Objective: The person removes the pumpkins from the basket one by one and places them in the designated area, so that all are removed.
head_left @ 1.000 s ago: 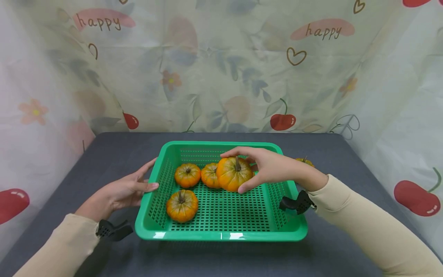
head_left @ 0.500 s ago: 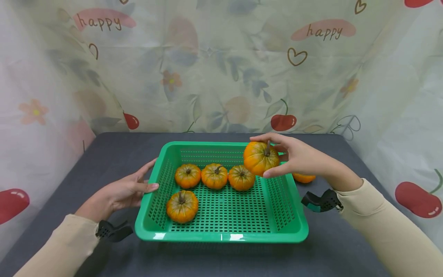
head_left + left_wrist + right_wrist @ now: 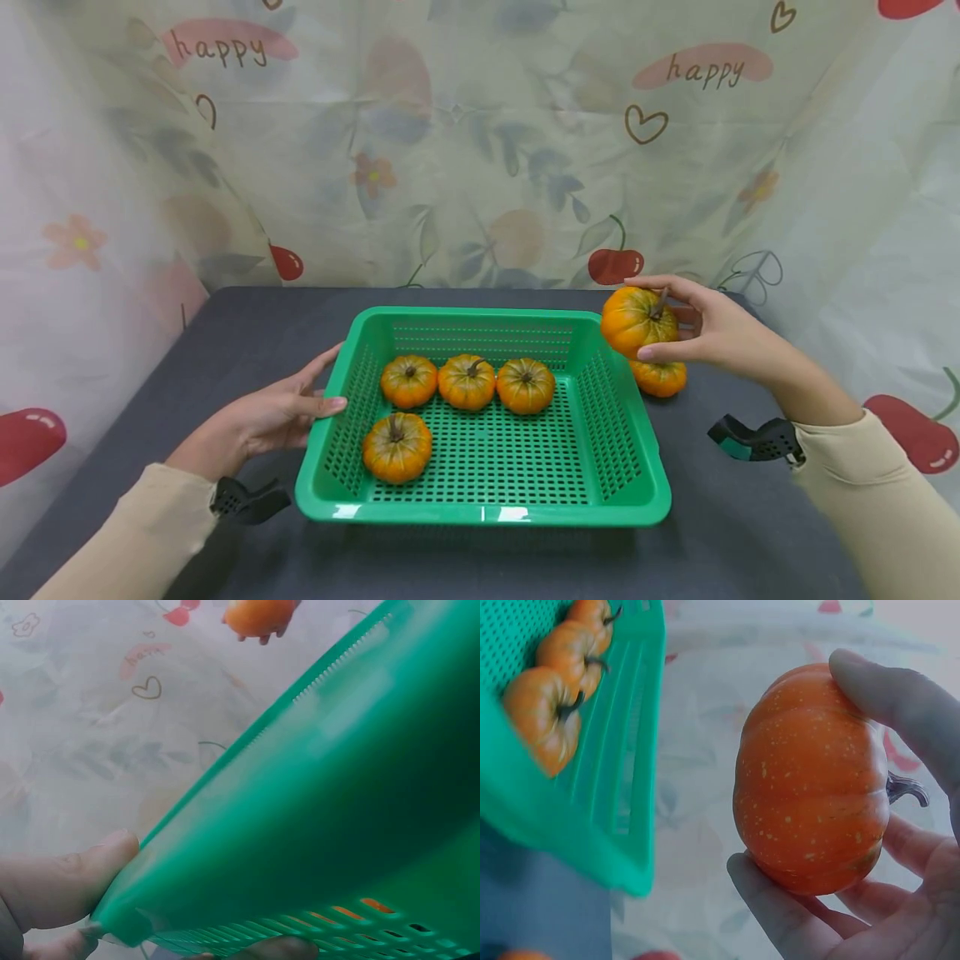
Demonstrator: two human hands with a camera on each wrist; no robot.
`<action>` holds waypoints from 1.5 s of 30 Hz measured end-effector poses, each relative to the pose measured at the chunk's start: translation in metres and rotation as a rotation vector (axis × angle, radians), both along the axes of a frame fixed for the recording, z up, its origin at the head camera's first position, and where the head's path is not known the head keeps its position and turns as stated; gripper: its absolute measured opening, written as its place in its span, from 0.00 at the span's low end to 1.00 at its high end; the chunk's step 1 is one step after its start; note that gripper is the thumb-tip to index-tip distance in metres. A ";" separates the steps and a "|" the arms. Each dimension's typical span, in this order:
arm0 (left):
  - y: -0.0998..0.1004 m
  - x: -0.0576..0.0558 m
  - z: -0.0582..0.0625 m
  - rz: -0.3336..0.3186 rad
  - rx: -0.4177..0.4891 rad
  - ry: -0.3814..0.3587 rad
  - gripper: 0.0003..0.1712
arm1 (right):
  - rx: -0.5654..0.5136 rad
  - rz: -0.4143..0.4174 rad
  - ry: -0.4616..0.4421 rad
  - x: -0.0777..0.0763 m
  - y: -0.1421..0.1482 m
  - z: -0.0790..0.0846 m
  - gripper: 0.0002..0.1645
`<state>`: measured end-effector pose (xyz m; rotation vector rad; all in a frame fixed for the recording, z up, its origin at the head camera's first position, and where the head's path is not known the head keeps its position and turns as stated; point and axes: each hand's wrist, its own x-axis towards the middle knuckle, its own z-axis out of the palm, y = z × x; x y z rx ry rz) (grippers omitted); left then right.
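My right hand (image 3: 723, 333) grips a small orange pumpkin (image 3: 636, 323) with a short stem, held up at the back right corner of a green plastic basket (image 3: 480, 514). In the right wrist view, thumb and fingers wrap this ribbed, speckled pumpkin (image 3: 810, 784) from opposite sides. The basket's left rim is pinched by my left hand (image 3: 266, 417); in the left wrist view the thumb (image 3: 82, 877) lies at the rim and fingertips show beneath the slotted wall. Three pumpkins form a row inside, the middle one (image 3: 467, 383) among them, with another pumpkin (image 3: 397, 448) at front left.
Just outside the basket's right wall, one more pumpkin (image 3: 660, 379) rests on the dark tabletop (image 3: 720, 517), partly hidden behind the held one. A printed curtain (image 3: 465, 150) with cherries and hearts hangs behind the table and along both sides.
My right hand has carried its pumpkin from above the basket's middle to the right, past the right rim. The row of pumpkins behind it is uncovered. The left hand stays at the rim.
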<state>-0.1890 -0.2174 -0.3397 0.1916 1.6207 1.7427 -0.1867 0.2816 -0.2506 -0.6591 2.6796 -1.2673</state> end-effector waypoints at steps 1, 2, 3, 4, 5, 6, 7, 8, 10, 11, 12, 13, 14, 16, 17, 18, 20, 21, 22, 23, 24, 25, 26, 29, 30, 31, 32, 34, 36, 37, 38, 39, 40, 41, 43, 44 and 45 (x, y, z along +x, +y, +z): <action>0.000 0.000 0.000 0.000 0.000 0.000 0.55 | 0.003 -0.023 0.004 0.000 0.004 -0.002 0.42; 0.000 0.000 0.000 0.001 -0.001 0.000 0.55 | 0.007 -0.045 0.011 0.001 0.009 -0.004 0.41; 0.000 0.000 0.000 0.001 -0.002 0.000 0.55 | 0.009 -0.061 0.020 0.001 0.014 -0.006 0.41; 0.000 0.000 0.000 0.002 -0.003 0.000 0.55 | 0.014 -0.075 0.029 0.002 0.019 -0.008 0.41; 0.000 0.000 0.000 0.003 -0.004 0.000 0.55 | 0.016 -0.093 0.031 0.002 0.024 -0.010 0.41; 0.000 0.000 0.000 0.004 -0.004 0.000 0.55 | 0.019 -0.103 0.036 0.003 0.029 -0.012 0.40; 0.000 0.000 -0.001 0.005 -0.005 0.000 0.55 | 0.022 -0.120 0.034 0.003 0.033 -0.014 0.40; 0.000 0.000 -0.001 0.006 -0.005 0.000 0.55 | 0.030 -0.139 0.034 0.004 0.038 -0.017 0.40; 0.000 0.000 -0.001 0.007 -0.005 0.000 0.55 | 0.039 -0.173 0.014 0.005 0.048 -0.021 0.39; 0.000 0.000 -0.001 0.008 -0.004 -0.001 0.55 | 0.040 -0.198 -0.003 0.005 0.052 -0.024 0.39; 0.000 0.000 -0.001 0.008 -0.005 0.000 0.55 | 0.042 -0.213 -0.011 0.006 0.056 -0.027 0.39; 0.000 0.000 -0.001 0.008 -0.004 -0.001 0.55 | 0.044 -0.235 -0.023 0.006 0.061 -0.029 0.40; 0.000 0.000 -0.001 0.009 -0.003 -0.002 0.55 | 0.045 -0.244 -0.027 0.006 0.065 -0.032 0.40; 0.000 0.000 -0.001 0.012 -0.003 -0.003 0.55 | 0.031 -0.275 -0.038 0.005 0.073 -0.038 0.40; 0.000 0.000 -0.001 0.015 -0.003 -0.004 0.55 | 0.024 -0.280 -0.036 0.005 0.077 -0.041 0.40; 0.000 0.000 -0.001 0.018 -0.004 -0.005 0.55 | 0.018 -0.283 -0.032 0.004 0.081 -0.044 0.40; 0.001 0.000 -0.001 0.024 -0.005 -0.010 0.55 | 0.012 -0.288 -0.030 0.002 0.088 -0.049 0.40; 0.001 0.000 -0.001 0.025 -0.005 -0.011 0.55 | 0.013 -0.298 -0.035 0.001 0.091 -0.051 0.40; 0.001 0.000 0.000 0.028 -0.006 -0.014 0.55 | 0.017 -0.300 -0.038 0.000 0.094 -0.053 0.40; 0.001 0.000 0.000 0.030 -0.007 -0.016 0.55 | 0.030 -0.304 -0.038 -0.001 0.097 -0.055 0.41; 0.001 0.000 0.000 0.031 -0.009 -0.018 0.55 | 0.040 -0.313 -0.042 -0.002 0.099 -0.057 0.42; 0.001 0.000 0.000 0.033 -0.010 -0.019 0.55 | 0.051 -0.322 -0.047 -0.003 0.101 -0.058 0.42; 0.001 0.001 0.000 0.035 -0.010 -0.020 0.55 | 0.061 -0.332 -0.051 -0.004 0.102 -0.060 0.42; 0.001 0.001 0.000 0.037 -0.014 -0.020 0.55 | 0.083 -0.351 -0.066 -0.006 0.105 -0.066 0.43; 0.001 0.001 0.000 0.037 -0.014 -0.020 0.55 | 0.091 -0.357 -0.073 -0.006 0.106 -0.068 0.44; 0.001 0.001 0.000 0.038 -0.014 -0.020 0.55 | 0.104 -0.365 -0.078 -0.007 0.107 -0.070 0.44; 0.001 0.001 0.000 0.037 -0.014 -0.019 0.55 | 0.119 -0.374 -0.081 -0.008 0.108 -0.073 0.44; 0.001 0.001 0.000 0.037 -0.013 -0.018 0.55 | 0.142 -0.384 -0.089 -0.010 0.109 -0.077 0.45; 0.002 0.001 0.000 0.038 -0.010 -0.018 0.55 | 0.162 -0.391 -0.101 -0.012 0.110 -0.082 0.46; 0.002 0.001 0.000 0.038 -0.010 -0.018 0.55 | 0.171 -0.394 -0.108 -0.013 0.111 -0.085 0.47; 0.002 0.001 0.000 0.039 -0.009 -0.018 0.55 | 0.177 -0.396 -0.117 -0.015 0.112 -0.087 0.48; 0.002 0.001 0.000 0.038 -0.008 -0.018 0.55 | 0.184 -0.397 -0.130 -0.016 0.113 -0.089 0.49; 0.002 0.001 0.000 0.039 -0.008 -0.017 0.55 | 0.190 -0.400 -0.139 -0.017 0.114 -0.091 0.50; 0.002 0.001 0.000 0.039 -0.008 -0.017 0.55 | 0.197 -0.405 -0.149 -0.019 0.115 -0.093 0.50; 0.002 0.001 0.000 0.041 -0.010 -0.017 0.56 | 0.203 -0.411 -0.164 -0.020 0.117 -0.097 0.51; 0.002 0.001 0.000 0.043 -0.010 -0.017 0.56 | 0.203 -0.410 -0.170 -0.021 0.119 -0.100 0.51; 0.002 0.001 0.000 0.044 -0.011 -0.017 0.55 | 0.207 -0.409 -0.174 -0.022 0.120 -0.102 0.51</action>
